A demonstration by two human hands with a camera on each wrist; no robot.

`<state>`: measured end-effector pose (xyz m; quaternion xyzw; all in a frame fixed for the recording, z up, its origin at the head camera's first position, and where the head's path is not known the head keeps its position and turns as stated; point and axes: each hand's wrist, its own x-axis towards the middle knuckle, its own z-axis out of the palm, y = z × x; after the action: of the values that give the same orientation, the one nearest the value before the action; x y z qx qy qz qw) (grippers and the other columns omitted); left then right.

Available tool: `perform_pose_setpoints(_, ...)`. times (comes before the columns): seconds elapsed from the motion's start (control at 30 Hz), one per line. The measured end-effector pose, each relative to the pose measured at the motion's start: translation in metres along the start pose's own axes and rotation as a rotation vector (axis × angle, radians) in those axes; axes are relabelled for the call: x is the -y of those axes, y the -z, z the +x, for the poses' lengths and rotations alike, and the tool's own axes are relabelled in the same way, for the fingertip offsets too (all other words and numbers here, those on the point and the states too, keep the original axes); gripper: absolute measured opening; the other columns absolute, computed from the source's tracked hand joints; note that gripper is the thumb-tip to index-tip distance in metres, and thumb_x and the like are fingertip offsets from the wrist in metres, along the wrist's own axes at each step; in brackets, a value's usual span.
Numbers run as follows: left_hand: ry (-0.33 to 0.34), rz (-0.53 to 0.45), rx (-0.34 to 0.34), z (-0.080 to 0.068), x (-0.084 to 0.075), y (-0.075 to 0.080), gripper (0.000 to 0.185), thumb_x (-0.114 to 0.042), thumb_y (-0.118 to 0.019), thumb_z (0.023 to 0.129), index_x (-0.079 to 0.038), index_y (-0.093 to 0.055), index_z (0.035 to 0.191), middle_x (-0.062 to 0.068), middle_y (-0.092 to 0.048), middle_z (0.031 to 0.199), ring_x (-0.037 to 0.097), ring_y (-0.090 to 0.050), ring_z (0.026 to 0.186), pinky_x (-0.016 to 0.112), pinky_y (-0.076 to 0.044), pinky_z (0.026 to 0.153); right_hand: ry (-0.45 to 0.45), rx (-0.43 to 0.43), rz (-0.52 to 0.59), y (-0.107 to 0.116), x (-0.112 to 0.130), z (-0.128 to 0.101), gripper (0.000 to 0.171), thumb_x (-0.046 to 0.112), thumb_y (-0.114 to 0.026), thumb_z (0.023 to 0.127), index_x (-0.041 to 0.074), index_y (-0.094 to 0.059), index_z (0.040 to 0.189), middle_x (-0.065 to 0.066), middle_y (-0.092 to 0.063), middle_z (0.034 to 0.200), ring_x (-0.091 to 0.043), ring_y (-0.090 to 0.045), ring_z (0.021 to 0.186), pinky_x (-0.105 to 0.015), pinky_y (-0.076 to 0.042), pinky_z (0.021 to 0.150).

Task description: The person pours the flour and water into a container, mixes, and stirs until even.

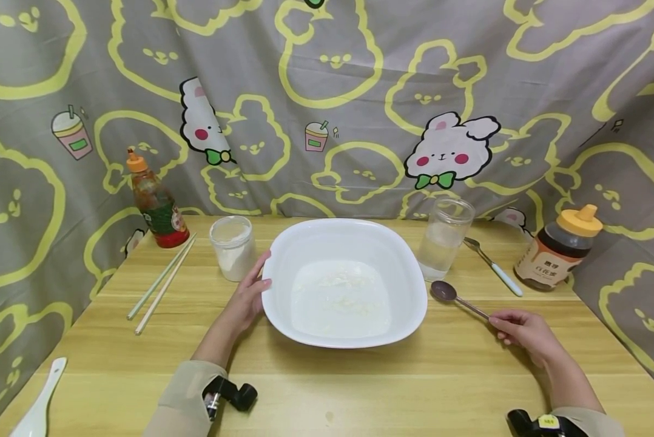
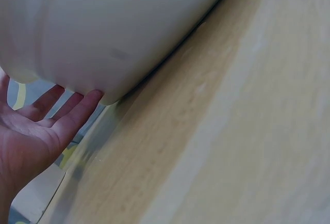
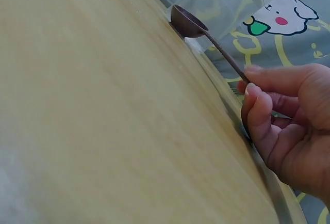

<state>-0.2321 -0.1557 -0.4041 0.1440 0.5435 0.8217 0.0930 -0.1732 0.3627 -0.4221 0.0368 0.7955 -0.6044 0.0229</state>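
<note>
1. Two hands at work on a pale wood-grain counter (image 1: 316, 388), one each side of a large white bowl (image 1: 343, 240).
2. Left hand (image 1: 246, 298): released, fingers straight, laid flat against the bowl's outer left wall, thumb near the rim; seemingly placed so to keep the smooth glazed vessel from sliding. Wrist view: fingertips (image 2: 87, 102) touching the curved underside.
3. Bowl: rounded-square, glossy, centred on the counter; a thin wet white mixture with soft lumps on its floor.
4. Right hand (image 1: 526, 334): grip closed in a pinch on the handle end of a small dark metal spoon (image 1: 455, 297), thumb and fingers (image 3: 258, 105) curled round the thin stem.
5. Spoon: oval head resting low at the counter, just beside the bowl's right rim, near the clear glass (image 1: 444, 243).
6. Glass: ribbed, cylindrical, partly filled with clear liquid.
7. Behind left: plastic cup of white powder (image 1: 232, 247), chopsticks (image 1: 163, 282), red sauce bottle (image 1: 156, 203).
8. Behind right: pale-handled spoon (image 1: 493, 266), amber honey jar (image 1: 559, 249) with yellow spout cap.
9. Near left corner: white ceramic spoon (image 1: 40, 403).
</note>
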Motion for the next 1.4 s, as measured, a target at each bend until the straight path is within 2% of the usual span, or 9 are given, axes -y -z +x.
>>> perform_pose_setpoints(0.23,-0.003,0.003,0.008,0.001,0.000,0.000,0.065,-0.004,-0.042,0.082,-0.015,-0.013,0.139,0.024,-0.021,0.133,0.031,-0.042,0.104,0.038,-0.045,0.078,0.035,0.049,0.019,0.000,-0.003,-0.002,0.007,0.006,-0.058,0.080,0.006,-0.061,0.086,-0.002,-0.060,0.075,-0.012,-0.055,0.062,-0.023,-0.048,0.051)
perform_pose_setpoints(0.53,-0.002,0.003,0.005,0.001,-0.001,0.001,0.065,-0.005,-0.043,0.082,-0.015,-0.015,0.139,0.023,-0.021,0.133,0.026,-0.047,0.100,0.036,-0.046,0.075,0.069,0.080,0.111,0.000,0.000,-0.002,0.019,0.004,-0.057,0.080,0.012,-0.058,0.098,-0.008,-0.062,0.070,-0.009,-0.051,0.053,-0.020,-0.043,0.043)
perform_pose_setpoints(0.9,0.011,-0.002,-0.005,0.000,-0.001,0.000,0.066,-0.005,-0.044,0.081,-0.015,-0.014,0.139,0.023,-0.020,0.133,0.026,-0.047,0.099,0.035,-0.047,0.074,0.195,0.060,0.112,-0.001,0.007,-0.002,0.010,0.000,-0.052,0.083,0.007,-0.050,0.090,-0.005,-0.060,0.067,-0.006,-0.048,0.051,-0.017,-0.038,0.039)
perform_pose_setpoints(1.07,0.010,-0.005,-0.005,0.000,-0.001,0.000,0.066,-0.005,-0.043,0.081,-0.015,-0.014,0.139,0.024,-0.021,0.132,0.025,-0.048,0.098,0.035,-0.047,0.073,0.250,0.070,0.157,0.002,0.020,-0.005,0.010,-0.001,-0.051,0.083,0.008,-0.049,0.086,-0.003,-0.059,0.067,-0.005,-0.047,0.050,-0.018,-0.034,0.037)
perform_pose_setpoints(1.23,0.010,-0.008,0.000,0.001,0.000,0.000,0.066,-0.005,-0.044,0.081,-0.015,-0.014,0.139,0.024,-0.021,0.133,0.025,-0.048,0.099,0.035,-0.047,0.074,0.338,0.095,0.259,0.003,0.036,-0.005,0.014,-0.008,-0.046,0.083,0.006,-0.049,0.087,-0.003,-0.060,0.067,-0.005,-0.047,0.049,-0.021,-0.029,0.034)
perform_pose_setpoints(1.4,0.007,-0.014,0.004,0.001,0.000,0.000,0.065,-0.006,-0.044,0.081,-0.015,-0.014,0.139,0.024,-0.021,0.132,0.024,-0.048,0.098,0.036,-0.047,0.073,0.383,0.111,0.240,-0.007,0.065,-0.003,0.015,-0.010,-0.046,0.082,0.004,-0.048,0.087,-0.005,-0.060,0.067,-0.007,-0.045,0.048,-0.028,-0.021,0.036)
